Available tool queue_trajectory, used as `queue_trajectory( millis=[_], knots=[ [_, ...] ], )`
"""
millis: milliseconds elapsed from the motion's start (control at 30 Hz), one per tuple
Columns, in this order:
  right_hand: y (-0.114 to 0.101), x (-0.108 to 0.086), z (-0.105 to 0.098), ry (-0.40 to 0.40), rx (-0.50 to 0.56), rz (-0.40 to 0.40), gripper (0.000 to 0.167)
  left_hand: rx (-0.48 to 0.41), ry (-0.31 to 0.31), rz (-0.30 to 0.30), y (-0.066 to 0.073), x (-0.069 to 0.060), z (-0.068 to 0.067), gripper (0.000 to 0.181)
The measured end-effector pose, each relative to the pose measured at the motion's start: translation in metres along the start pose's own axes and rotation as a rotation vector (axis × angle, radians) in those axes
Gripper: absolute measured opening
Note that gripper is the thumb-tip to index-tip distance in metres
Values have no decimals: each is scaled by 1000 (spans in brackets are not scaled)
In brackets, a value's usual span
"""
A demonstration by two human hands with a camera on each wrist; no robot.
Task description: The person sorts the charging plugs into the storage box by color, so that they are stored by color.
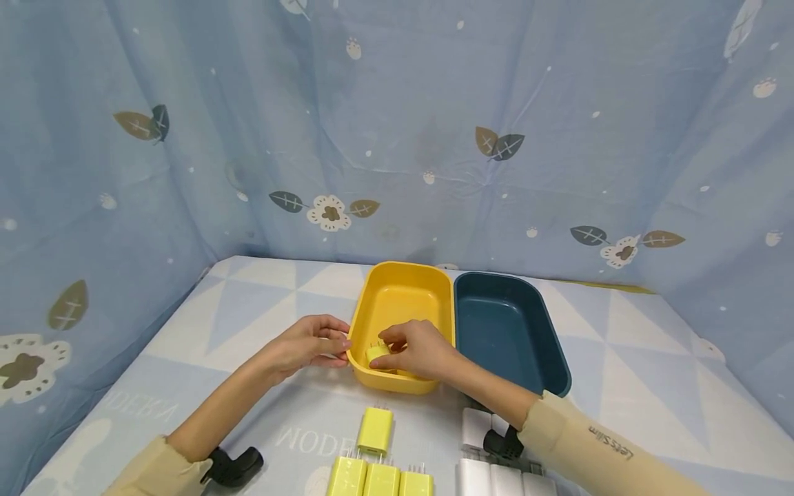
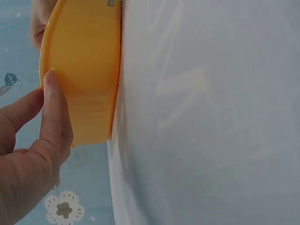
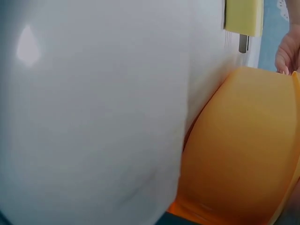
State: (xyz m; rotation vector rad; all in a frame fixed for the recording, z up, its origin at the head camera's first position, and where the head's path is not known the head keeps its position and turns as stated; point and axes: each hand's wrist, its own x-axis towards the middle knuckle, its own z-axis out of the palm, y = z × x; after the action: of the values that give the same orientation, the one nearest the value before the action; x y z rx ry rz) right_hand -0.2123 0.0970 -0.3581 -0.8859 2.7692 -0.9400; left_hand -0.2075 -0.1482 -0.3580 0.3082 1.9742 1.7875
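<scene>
Left hand (image 1: 310, 344): thumb and fingertips pinch the side rim of the yellow tray (image 1: 406, 303), fingers nearly straight. Right hand (image 1: 423, 350): thumb and curled fingers clamped on a yellow charger (image 1: 376, 353) inside the tray, at its near end; prongs point up. Hands apart. More yellow chargers (image 1: 375, 430) stand on the cloth (image 1: 248, 406) before the tray; dark blue tray (image 1: 499, 331) beside it.

Table (image 1: 248, 310) with bins (image 1: 406, 296), likely chargers (image 1: 375, 432)

both beige sleeves (image 1: 589, 460), the right one dark-lettered, have rounded black devices (image 1: 236, 468) at their cuffs (image 1: 538, 417).
</scene>
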Motion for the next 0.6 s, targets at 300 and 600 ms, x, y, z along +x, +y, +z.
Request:
queue_trajectory(
  millis=[300,600],
  knots=[
    [-4,-6,-4,51,34,-2,46,-2,5,-10,0,0,1,40],
    [-13,-14,-16,95,98,24,48,3,6,-8,0,1,0,39]
  ],
)
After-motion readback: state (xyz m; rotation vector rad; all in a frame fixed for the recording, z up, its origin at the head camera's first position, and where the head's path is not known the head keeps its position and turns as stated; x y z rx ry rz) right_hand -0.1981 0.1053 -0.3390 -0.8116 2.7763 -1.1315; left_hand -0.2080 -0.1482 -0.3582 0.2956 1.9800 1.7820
